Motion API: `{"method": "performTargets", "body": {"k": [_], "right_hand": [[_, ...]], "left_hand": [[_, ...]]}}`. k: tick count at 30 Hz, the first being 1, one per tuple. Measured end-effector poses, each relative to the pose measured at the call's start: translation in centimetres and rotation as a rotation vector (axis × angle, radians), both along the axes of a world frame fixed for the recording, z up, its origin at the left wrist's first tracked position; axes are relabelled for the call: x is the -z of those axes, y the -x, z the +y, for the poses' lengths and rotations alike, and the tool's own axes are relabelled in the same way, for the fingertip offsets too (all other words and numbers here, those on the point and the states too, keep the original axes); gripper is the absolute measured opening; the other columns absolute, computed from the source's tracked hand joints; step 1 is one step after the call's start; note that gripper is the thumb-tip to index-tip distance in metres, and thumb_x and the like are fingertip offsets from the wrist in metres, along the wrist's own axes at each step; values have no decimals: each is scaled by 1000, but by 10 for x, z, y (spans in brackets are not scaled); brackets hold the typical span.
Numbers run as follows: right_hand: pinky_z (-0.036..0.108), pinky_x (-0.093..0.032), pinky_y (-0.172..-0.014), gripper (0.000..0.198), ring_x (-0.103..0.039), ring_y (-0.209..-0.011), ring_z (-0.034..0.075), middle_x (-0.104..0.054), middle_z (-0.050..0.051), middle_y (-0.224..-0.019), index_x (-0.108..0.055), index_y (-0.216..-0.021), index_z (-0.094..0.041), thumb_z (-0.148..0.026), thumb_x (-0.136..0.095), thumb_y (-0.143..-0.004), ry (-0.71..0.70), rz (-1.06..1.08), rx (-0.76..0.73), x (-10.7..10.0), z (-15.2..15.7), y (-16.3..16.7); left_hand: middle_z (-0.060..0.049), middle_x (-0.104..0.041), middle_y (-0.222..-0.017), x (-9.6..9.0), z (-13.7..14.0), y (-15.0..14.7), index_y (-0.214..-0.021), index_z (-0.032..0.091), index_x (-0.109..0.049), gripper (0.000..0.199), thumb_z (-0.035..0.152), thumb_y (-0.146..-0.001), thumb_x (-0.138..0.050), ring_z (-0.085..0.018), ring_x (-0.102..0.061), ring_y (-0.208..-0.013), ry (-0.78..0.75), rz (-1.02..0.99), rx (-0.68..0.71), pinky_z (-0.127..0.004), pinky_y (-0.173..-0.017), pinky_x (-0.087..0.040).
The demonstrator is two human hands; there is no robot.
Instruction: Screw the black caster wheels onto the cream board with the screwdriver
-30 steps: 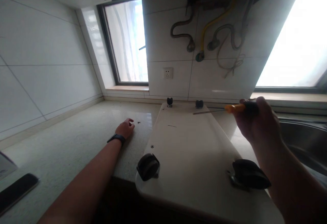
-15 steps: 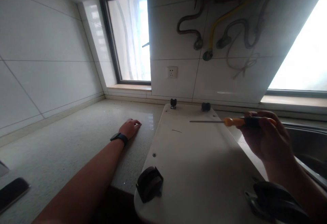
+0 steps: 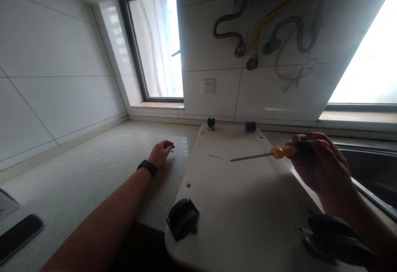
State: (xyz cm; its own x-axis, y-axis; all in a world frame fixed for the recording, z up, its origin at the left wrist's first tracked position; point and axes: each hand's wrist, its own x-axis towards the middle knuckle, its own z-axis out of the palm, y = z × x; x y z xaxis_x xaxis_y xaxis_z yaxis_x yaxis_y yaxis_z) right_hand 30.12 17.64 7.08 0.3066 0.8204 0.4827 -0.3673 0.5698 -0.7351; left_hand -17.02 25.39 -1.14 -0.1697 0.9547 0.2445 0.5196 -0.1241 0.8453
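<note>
My right hand is wrapped round the yellow and black handle of a screwdriver. Its metal shaft points left over a white panel, the tip apart from the surface. Black casters sit near the panel's corners, the closest ones large and the far ones small. A screw shows in the panel's left side. Left of the panel, my left hand is just over the countertop, fingertips pinched together. Small dark bits show at the fingertips, too small to name.
A dark phone-like slab lies on the speckled countertop at left. The sink is beyond my right hand. A wall socket and hanging hoses are at the back. A thin dark line marks the panel.
My left hand has lifted slightly, its fingers now pinched together. The screwdriver's tip has dipped a little while my right hand keeps its hold. The view has shifted slightly.
</note>
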Motion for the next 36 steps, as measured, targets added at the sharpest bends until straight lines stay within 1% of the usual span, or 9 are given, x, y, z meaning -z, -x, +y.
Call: {"method": "performTargets", "body": {"k": [4, 8, 12, 16, 18, 22, 29, 33, 36], "right_hand": [[27, -60, -55, 24, -68, -73, 17, -66, 2, -88, -71, -83, -26, -36, -86, -66, -16, 0, -18, -2, -1, 1], [27, -60, -56, 23, -67, -74, 16, -65, 2, -88, -70, -84, -27, -36, -85, -69, -16, -3, -55, -1, -4, 3], [26, -60, -58, 25, -67, -77, 15, -65, 0, -89, -69, -86, -27, -38, -84, -70, -10, -12, -88, 1, -5, 7], [25, -58, -57, 25, -66, -78, 15, -63, -1, -89, -67, -88, -28, -40, -83, -73, -20, -33, -116, 2, -6, 9], [24, -58, -57, 24, -65, -78, 14, -62, -1, -90, -67, -88, -28, -40, -83, -75, -22, -44, -127, 2, -7, 10], [22, -57, -56, 23, -64, -79, 13, -62, -1, -92, -67, -88, -28, -39, -82, -76, -31, -56, -136, 2, -9, 11], [24, -59, -57, 20, -65, -77, 13, -63, -1, -92, -67, -90, -29, -37, -80, -79, -48, -49, -129, 3, -9, 12], [25, -61, -61, 21, -65, -77, 13, -63, -2, -93, -66, -90, -28, -38, -81, -79, -63, -49, -128, 1, -12, 13], [25, -61, -62, 21, -65, -78, 13, -63, -1, -94, -66, -91, -27, -37, -81, -79, -69, -53, -147, 0, -14, 15]], "left_hand": [[-17, -76, -110, -34, -14, -29, -114, 11, -64, 30, 30, -92, -64, -17, -67, -82, -32, -334, 43, -29, -70, -53], [-12, -77, -104, -65, -42, -69, -106, 13, -64, 30, 32, -84, -72, -13, -67, -79, -6, -583, 230, -27, -75, -53], [-10, -76, -96, -79, -73, -104, -101, 13, -65, 25, 27, -84, -76, -14, -69, -82, 81, -713, 397, -30, -81, -55], [-8, -77, -95, -85, -95, -124, -100, 14, -66, 20, 21, -85, -78, -14, -70, -85, 203, -823, 526, -29, -85, -54], [-7, -77, -94, -87, -102, -129, -99, 14, -67, 18, 21, -86, -77, -13, -69, -85, 202, -784, 571, -28, -85, -53], [-5, -75, -92, -87, -108, -133, -102, 14, -69, 15, 24, -90, -73, -14, -68, -86, 111, -579, 626, -29, -83, -52], [-5, -73, -99, -83, -111, -135, -107, 19, -68, 19, 29, -91, -73, -17, -68, -94, 42, -308, 631, -33, -87, -52], [-4, -71, -96, -89, -117, -138, -109, 19, -68, 25, 33, -90, -76, -16, -65, -85, -12, -167, 655, -30, -78, -53], [-4, -72, -95, -93, -119, -138, -110, 19, -67, 26, 29, -88, -77, -15, -65, -83, -61, -132, 690, -30, -77, -52]]}}
